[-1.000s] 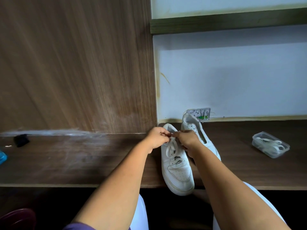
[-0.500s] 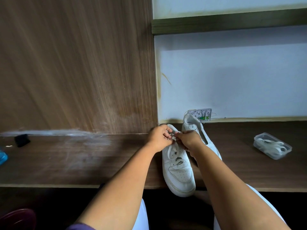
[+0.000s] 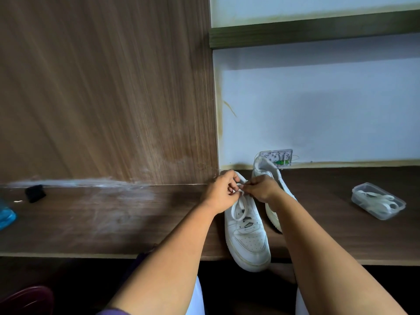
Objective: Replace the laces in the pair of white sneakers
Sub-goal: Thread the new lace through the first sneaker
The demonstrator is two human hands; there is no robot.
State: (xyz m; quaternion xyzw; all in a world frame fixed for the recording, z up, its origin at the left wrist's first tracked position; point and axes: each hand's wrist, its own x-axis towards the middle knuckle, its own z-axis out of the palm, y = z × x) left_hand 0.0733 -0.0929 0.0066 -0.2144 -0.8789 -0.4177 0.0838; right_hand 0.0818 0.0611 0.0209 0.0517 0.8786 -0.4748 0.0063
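Both hands — left hand (image 3: pixel 221 189), right hand (image 3: pixel 261 188) — pinch the soft, limp flat white lace (image 3: pixel 237 204) at twelve o'clock on the near white leather sneaker (image 3: pixel 246 233) — best gripped near its ends.

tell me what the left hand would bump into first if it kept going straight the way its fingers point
Probably the right hand: the left hand points right across the near sneaker, both pinching the lace.

Two white sneakers are sitting side by side on a dark wooden desk (image 3: pixel 113 223): the near sneaker (image 3: pixel 246 233) is overhanging the front edge (toe toward the camera), its white lace (image 3: pixel 238 205) partly threaded; the far sneaker (image 3: pixel 271 178) is lying behind it.
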